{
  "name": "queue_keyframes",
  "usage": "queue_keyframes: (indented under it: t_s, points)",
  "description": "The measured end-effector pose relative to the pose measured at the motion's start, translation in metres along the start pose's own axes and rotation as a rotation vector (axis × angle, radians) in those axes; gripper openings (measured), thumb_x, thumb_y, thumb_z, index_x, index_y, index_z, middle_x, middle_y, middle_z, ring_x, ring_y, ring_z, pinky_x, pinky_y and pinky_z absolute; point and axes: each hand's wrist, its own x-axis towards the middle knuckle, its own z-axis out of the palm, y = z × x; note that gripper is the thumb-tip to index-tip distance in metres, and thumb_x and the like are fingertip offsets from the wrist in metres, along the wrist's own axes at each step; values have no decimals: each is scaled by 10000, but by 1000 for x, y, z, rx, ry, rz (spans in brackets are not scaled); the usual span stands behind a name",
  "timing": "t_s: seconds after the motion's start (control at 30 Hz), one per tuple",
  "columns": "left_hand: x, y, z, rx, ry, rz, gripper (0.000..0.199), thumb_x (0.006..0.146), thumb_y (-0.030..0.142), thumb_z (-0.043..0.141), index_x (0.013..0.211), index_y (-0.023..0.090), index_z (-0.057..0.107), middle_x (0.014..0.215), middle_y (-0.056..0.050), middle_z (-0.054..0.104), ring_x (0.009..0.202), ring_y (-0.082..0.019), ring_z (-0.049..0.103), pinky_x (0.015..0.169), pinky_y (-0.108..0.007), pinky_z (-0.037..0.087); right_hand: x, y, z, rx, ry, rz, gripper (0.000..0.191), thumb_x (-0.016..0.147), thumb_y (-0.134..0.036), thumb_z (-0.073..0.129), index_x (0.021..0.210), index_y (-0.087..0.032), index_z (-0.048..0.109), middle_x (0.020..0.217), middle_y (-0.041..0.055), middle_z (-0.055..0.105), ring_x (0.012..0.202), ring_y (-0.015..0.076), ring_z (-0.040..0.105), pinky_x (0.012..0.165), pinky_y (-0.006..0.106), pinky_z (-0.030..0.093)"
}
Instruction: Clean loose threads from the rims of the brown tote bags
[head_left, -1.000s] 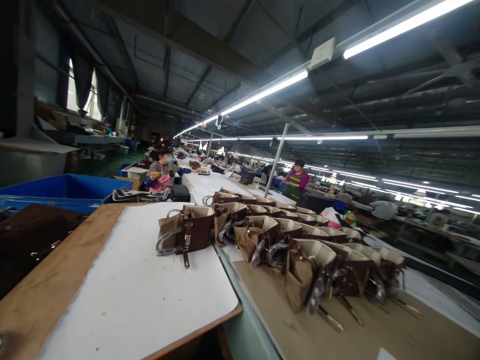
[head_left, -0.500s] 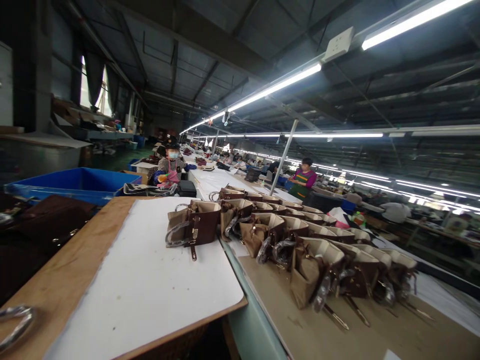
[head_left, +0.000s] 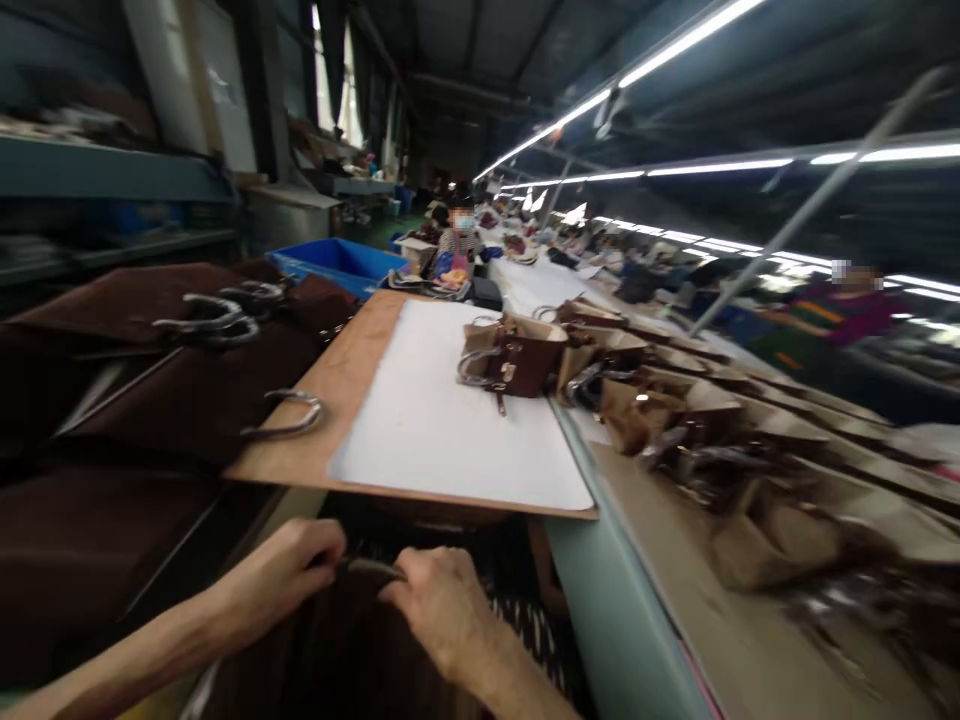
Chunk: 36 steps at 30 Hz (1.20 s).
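The dark item (head_left: 367, 640) pinched between the left hand (head_left: 281, 570) and right hand (head_left: 442, 600) runs off the bottom edge, too dim for its full shape to tell. Both forearms are cut off by the picture's edges. At the right, the nearer tan and brown bags (head_left: 780, 530) are smeared by blur, and some leave the frame. The brown bags (head_left: 67, 540) at the left are cut off too. The person in purple sleeves (head_left: 866, 315) is blurred; people farther back are too small to make out.
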Motion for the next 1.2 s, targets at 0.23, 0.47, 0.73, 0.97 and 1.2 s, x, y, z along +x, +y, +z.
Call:
queue_keyframes:
  t_s: [0.23,0.47,0.73,0.97,1.2]
  points:
    - [-12,-11,4,-92,28,-66,40,608,121,446,621,134,481,680,5,526,649,-110,451,594,-212,303,8,-4,2,-32,-6,-11,133,732,-266,607,830,-215,532,776,-7,666,751,197,628,612,275,357]
    - [-9,-16,9,-84,46,-44,44,596,129,440,612,138,481,650,10,516,632,-108,438,583,-213,284,17,-10,6,-13,18,26,90,792,-301,541,744,-226,533,742,-23,670,714,180,629,554,276,279]
    - [-2,-12,9,-96,51,-142,49,582,128,468,597,135,514,587,25,490,594,-97,432,535,-208,256,18,-8,5,70,13,50,169,812,-346,509,696,-230,553,683,-15,661,689,169,625,556,261,277]
    - [1,-10,10,-77,72,-217,62,561,103,467,567,133,522,548,33,474,558,-86,415,505,-209,243,24,-7,5,138,-1,72,221,838,-362,450,720,-255,603,691,-8,665,691,164,618,572,251,292]
    - [4,-10,13,-98,96,-266,50,547,98,473,546,135,506,502,41,429,516,-78,377,462,-219,205,28,-6,6,146,-30,115,214,809,-370,480,695,-250,615,698,-3,665,713,172,620,575,250,300]
